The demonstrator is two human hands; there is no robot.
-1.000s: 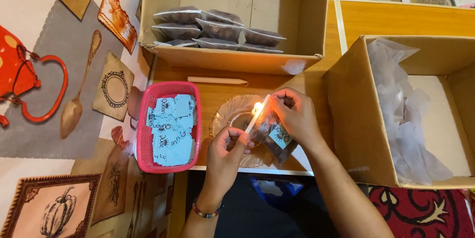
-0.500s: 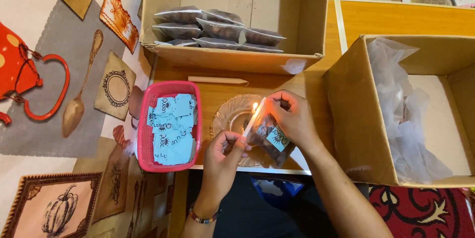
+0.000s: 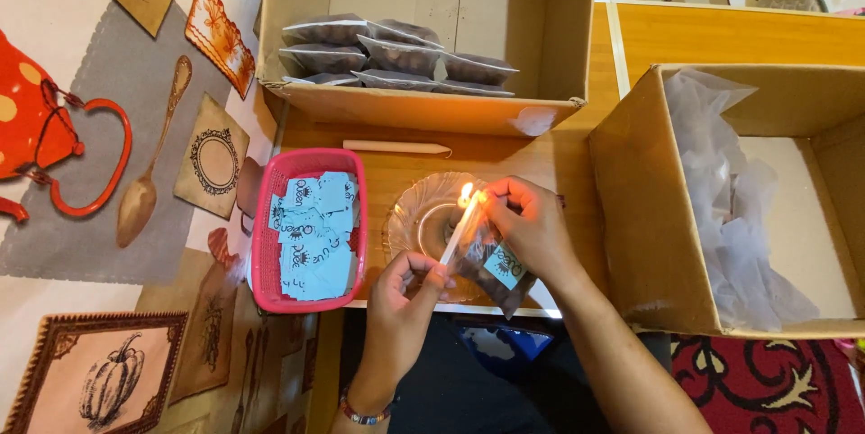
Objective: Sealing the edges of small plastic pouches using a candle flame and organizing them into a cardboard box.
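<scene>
Wooden desk (image 3: 541, 159), printed mat (image 3: 90, 173) to its left. Two cartons: back box (image 3: 450, 100) holds sealed packets (image 3: 396, 55); right box (image 3: 631, 218) holds crumpled plastic (image 3: 730, 218). Pink basket (image 3: 266, 236) of blue labels (image 3: 315, 236) sits left of a glass dish (image 3: 419, 218). A stick (image 3: 396, 147) lies near the back box. Over the dish: left hand (image 3: 405, 303) clamped on a lit candle (image 3: 457, 236), right hand (image 3: 532, 222) pinching a pouch (image 3: 491, 267) top at the flame. Contents probably dark bits, unclear.
</scene>
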